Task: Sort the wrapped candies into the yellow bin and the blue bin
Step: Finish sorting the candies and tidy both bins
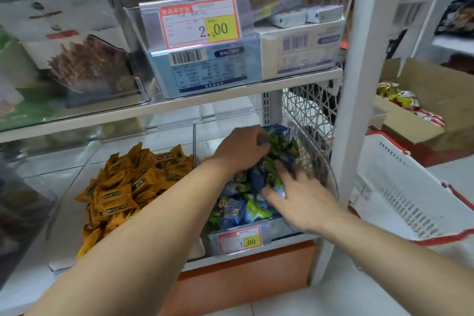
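Shop shelving [359, 110] fills the view, and the 1.00 price tag [240, 239] on its lower tier fronts the blue bin [324, 174]. Just behind the tag, blue-and-green candies [246, 208] are heaped in that bin. The right hand [302, 200] lies on them, fingers spread and blurred. Further behind the tag, the left hand [241, 151] digs in, fingers curled round a bunch of wrappers. These look light, crinkly and slippery; scooping a loose handful seems surer than pinching one end. Left of the tag, the yellow bin [69, 233] holds yellow candies [128, 187]. Above and beyond the tag sit boxed goods [205, 69].
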### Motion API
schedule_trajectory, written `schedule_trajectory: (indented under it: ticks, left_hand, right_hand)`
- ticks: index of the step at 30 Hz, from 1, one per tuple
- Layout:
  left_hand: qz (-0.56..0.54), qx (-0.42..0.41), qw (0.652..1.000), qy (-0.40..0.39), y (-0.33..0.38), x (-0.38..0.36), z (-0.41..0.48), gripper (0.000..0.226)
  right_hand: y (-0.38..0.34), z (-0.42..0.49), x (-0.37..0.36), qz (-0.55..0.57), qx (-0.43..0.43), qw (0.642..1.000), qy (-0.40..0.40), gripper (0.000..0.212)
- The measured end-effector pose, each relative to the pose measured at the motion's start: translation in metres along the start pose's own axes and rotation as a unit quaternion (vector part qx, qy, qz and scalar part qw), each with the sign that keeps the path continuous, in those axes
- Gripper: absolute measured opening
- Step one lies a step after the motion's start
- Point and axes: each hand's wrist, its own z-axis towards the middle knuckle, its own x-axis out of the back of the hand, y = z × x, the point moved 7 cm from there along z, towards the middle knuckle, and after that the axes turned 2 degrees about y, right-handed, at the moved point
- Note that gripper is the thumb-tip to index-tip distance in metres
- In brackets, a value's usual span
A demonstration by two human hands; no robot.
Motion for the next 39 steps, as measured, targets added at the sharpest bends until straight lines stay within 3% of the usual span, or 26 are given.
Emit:
schedule_trajectory:
  ticks: [3,7,9,12,15,17,22,25,27,28,30,33,39]
  left_hand:
    - [0.024,-0.009,1.0,-0.009,0.005,-0.019,0.041,0.041]
    - [0.049,-0.002,0.989,-0.141,-0.003,-0.061,0.066,0.079]
    - [0.102,-0.017,0.978,-0.182,-0.01,-0.074,0.067,0.086]
    - [0.143,-0.054,0.975,-0.163,-0.015,-0.066,0.069,0.066]
    - [0.14,-0.042,0.976,-0.158,-0.032,-0.04,0.066,0.031]
    - [0.168,-0.03,0.969,-0.179,-0.048,-0.023,0.059,0.019]
    - [0.277,0.009,0.93,-0.242,-0.068,0.008,0.039,0.033]
    - [0.251,-0.024,0.958,-0.135,-0.048,0.023,0.048,0.024]
    - [0.171,-0.079,0.981,-0.044,-0.021,0.018,0.058,0.013]
    - [0.123,-0.083,0.988,-0.036,-0.012,0.008,0.063,0.012]
    - [0.093,-0.042,0.992,-0.069,-0.01,-0.022,0.075,0.02]
    - [0.137,0.033,0.982,-0.126,-0.032,-0.058,0.084,0.033]
    - [0.091,0.038,0.984,-0.147,-0.055,-0.07,0.08,0.039]
  right_hand:
    - [0.0,0.004,-0.006,-0.01,-0.001,1.0,0.005,0.071]
    - [0.001,0.006,-0.005,-0.018,0.016,0.999,0.042,0.06]
    - [-0.001,0.006,-0.004,-0.022,0.022,0.998,0.052,0.06]
    - [-0.003,0.006,-0.003,-0.019,0.023,0.998,0.049,0.058]
    - [-0.002,0.004,-0.002,-0.017,0.017,0.999,0.046,0.062]
    - [-0.002,0.004,-0.002,-0.021,0.015,0.998,0.049,0.064]
    - [-0.003,0.004,-0.004,-0.026,0.013,0.998,0.06,0.065]
    - [-0.003,0.004,-0.005,-0.029,0.016,0.997,0.069,0.066]
    - [-0.002,0.004,-0.005,-0.027,0.016,0.997,0.073,0.067]
    - [-0.002,0.004,-0.006,-0.027,0.017,0.997,0.075,0.068]
    - [-0.002,0.005,-0.006,-0.028,0.018,0.997,0.076,0.07]
    - [-0.002,0.005,-0.007,-0.026,0.021,0.996,0.082,0.07]
    - [-0.002,0.005,-0.005,-0.026,0.024,0.995,0.09,0.068]
